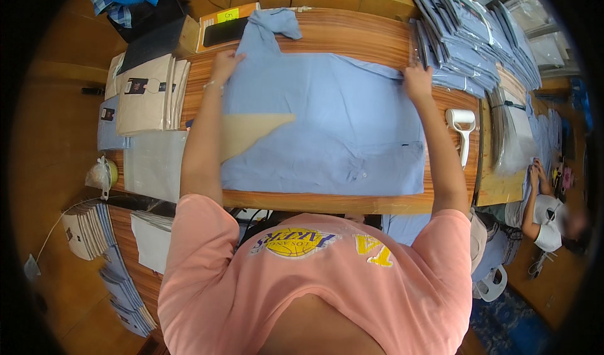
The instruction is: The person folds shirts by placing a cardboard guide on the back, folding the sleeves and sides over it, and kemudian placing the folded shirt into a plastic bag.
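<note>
A light blue shirt lies spread sideways over the striped wooden table, one sleeve reaching toward the far edge. My left hand closes on its far left side, near the base of that sleeve. At the far right corner, my right hand pinches the cloth edge. A tan sheet of card shows at the shirt's left, partly covered by blue fabric and by my left forearm. Small wrinkles and a button show in the near part of the shirt.
Folded blue shirts are piled at the far right; a white lint roller lies beside my right forearm. Packed beige garments and clear plastic bags are at left. A black phone sits far left. Another person works at far right.
</note>
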{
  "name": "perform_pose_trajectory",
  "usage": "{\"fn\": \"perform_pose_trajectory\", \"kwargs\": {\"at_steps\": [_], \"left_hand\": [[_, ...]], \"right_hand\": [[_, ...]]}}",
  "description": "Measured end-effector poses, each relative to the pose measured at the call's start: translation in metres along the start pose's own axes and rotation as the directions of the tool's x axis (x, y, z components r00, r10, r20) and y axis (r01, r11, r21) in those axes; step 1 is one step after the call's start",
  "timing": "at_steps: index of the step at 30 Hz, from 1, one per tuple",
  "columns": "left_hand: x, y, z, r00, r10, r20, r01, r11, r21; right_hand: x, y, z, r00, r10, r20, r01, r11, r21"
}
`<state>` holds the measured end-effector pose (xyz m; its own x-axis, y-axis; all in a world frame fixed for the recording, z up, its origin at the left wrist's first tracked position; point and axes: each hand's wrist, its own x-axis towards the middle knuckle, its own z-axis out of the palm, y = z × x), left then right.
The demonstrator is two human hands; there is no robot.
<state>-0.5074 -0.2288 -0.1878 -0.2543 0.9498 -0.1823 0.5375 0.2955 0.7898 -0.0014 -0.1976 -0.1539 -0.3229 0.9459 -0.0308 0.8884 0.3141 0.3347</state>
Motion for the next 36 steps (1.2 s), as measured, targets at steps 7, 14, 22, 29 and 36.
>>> {"fn": "perform_pose_trajectory", "kwargs": {"at_steps": [7,14,22,29,36], "left_hand": [[-0.154,0.031,-0.032,0.91,0.314,-0.271,-0.379,0.895,-0.236],[-0.307,-0.028,0.017,0.571,0.396,-0.719,-0.427,0.891,0.152],[-0.285,0.026,0.059,0.778,0.524,0.347,-0.628,0.635,0.449],[-0.292,0.029,0.057,0.709,0.551,0.439,-0.705,0.544,0.455],[-0.263,0.044,0.113,0.624,0.619,0.478,-0.78,0.454,0.43]], "right_hand": [[-0.112,0.044,-0.026,0.955,0.184,-0.233,0.02,0.742,0.67],[-0.266,0.031,0.05,0.974,0.208,0.086,-0.144,0.285,0.948],[-0.262,0.013,0.029,0.959,0.26,-0.113,-0.031,0.491,0.871],[-0.273,-0.002,0.035,0.902,0.422,-0.085,-0.264,0.699,0.664],[-0.161,0.005,0.041,0.765,0.62,0.172,-0.469,0.354,0.809]]}}
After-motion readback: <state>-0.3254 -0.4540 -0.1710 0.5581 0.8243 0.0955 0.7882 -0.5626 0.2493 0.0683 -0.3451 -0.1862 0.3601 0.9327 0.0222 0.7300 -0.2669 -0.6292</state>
